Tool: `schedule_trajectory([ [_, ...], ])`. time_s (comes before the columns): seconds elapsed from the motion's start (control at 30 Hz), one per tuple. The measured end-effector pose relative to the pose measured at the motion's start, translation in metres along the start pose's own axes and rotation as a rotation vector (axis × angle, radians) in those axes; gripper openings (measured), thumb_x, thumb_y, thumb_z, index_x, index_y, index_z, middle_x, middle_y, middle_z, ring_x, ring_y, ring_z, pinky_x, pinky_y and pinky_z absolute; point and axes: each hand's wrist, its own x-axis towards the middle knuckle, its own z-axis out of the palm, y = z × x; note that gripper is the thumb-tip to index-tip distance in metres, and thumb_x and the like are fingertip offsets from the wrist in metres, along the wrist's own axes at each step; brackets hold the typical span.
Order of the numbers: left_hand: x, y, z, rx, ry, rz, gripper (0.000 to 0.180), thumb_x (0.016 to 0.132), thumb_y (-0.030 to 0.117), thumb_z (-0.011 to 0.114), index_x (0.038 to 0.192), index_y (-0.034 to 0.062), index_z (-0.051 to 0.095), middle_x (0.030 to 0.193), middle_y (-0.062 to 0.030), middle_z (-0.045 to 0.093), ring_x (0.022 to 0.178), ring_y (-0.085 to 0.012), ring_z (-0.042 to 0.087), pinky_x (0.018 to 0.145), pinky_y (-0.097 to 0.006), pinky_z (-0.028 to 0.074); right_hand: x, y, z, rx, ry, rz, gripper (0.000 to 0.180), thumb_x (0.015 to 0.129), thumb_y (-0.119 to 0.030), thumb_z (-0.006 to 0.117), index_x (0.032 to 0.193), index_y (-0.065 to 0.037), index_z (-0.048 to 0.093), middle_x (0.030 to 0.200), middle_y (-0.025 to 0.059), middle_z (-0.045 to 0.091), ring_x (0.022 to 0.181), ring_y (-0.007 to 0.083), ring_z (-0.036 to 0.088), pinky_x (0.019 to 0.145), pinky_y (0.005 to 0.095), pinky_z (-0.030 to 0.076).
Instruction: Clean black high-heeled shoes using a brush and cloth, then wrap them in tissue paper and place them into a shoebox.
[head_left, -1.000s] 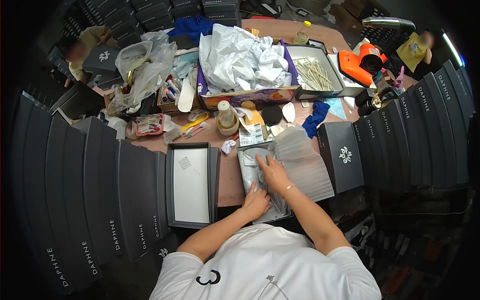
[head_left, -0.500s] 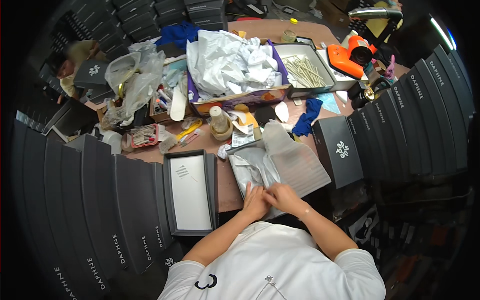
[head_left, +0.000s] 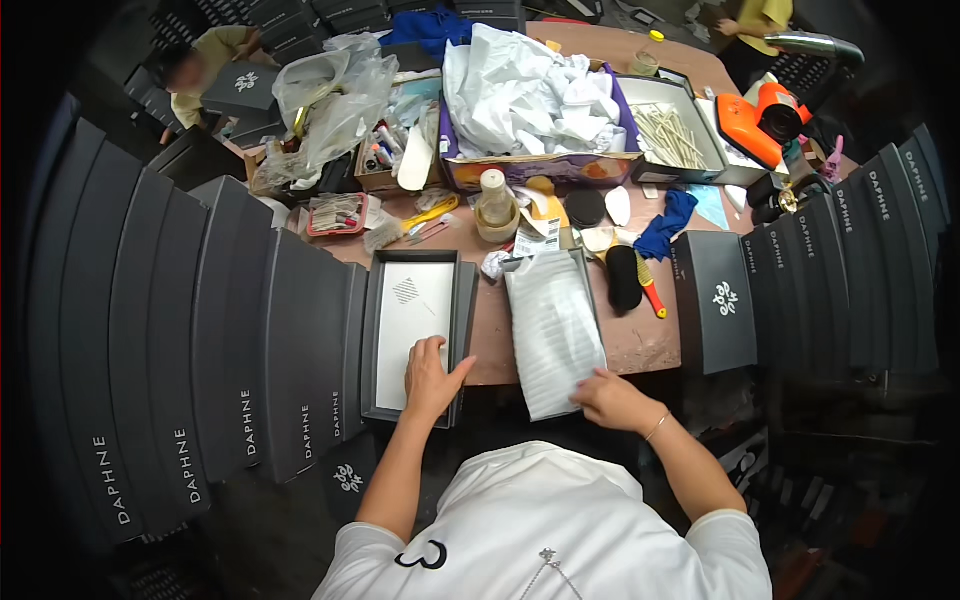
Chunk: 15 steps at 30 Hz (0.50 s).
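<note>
My left hand (head_left: 433, 380), fingers spread and thumb out, rests at the lower right part of a dark grey box lid (head_left: 390, 330). The lid's white inner face is turned up and carries a small striped diamond mark. To its right, a translucent white foam sheet (head_left: 555, 335) lies folded over a dark grey shoe box (head_left: 590, 285), hiding what the box holds. The sheet's near end hangs past the table edge. My right hand (head_left: 618, 402) has curled fingers closed at the sheet's lower right edge, the fingertips partly hidden.
Rows of dark grey shoe boxes (head_left: 225, 330) (head_left: 800, 270) flank me. A black-headed brush (head_left: 625, 280) and a blue cloth (head_left: 667, 225) lie right of the foam. Farther back stand a purple carton (head_left: 540, 170) of crumpled paper, a bottle (head_left: 493, 195) and an orange heat tool (head_left: 752, 130). Co-workers are beyond.
The foam sheet has folded leftward over the box, covering the paper inside. My hands have parted: the left reached to the lid, the right went to the sheet's edge. The brush came into sight.
</note>
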Motion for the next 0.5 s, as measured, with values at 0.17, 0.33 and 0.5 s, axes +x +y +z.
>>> schedule_trajectory([
  [0.17, -0.008, -0.012, 0.013, 0.047, -0.098, -0.057, 0.027, 0.085, 0.023, 0.065, 0.089, -0.0017, 0.056, 0.075, -0.0199, 0.059, 0.073, -0.0385, 0.060, 0.065, -0.046, 0.046, 0.049, 0.018, -0.052, 0.332, 0.912, 0.181, 0.061, 0.083, -0.030, 0.069, 0.134, -0.003, 0.047, 0.136, 0.0217, 0.047, 0.126, 0.0361, 0.045, 0.104, 0.0390, 0.037],
  [0.33, -0.013, 0.036, -0.068, -0.124, -0.085, -0.021, 0.021, 0.086, 0.014, 0.064, 0.083, -0.0040, 0.054, 0.073, -0.0184, 0.058, 0.064, -0.0315, 0.058, 0.061, -0.038, 0.046, 0.105, 0.018, 0.016, -0.299, 0.500, 0.139, 0.067, 0.087, -0.044, 0.061, 0.141, -0.009, 0.041, 0.147, 0.0201, 0.034, 0.140, 0.0380, 0.023, 0.112, 0.0546, 0.019],
  [0.5, -0.030, 0.064, -0.115, -1.005, -0.224, -0.083, 0.022, 0.092, 0.017, 0.064, 0.100, -0.0028, 0.062, 0.094, -0.0007, 0.065, 0.083, -0.0089, 0.058, 0.076, -0.023, 0.047, 0.087, 0.007, -0.010, 0.249, 0.621, 0.202, 0.065, 0.093, -0.045, 0.053, 0.142, -0.006, 0.038, 0.151, 0.0203, 0.028, 0.142, 0.0346, 0.023, 0.114, 0.0473, 0.017],
])
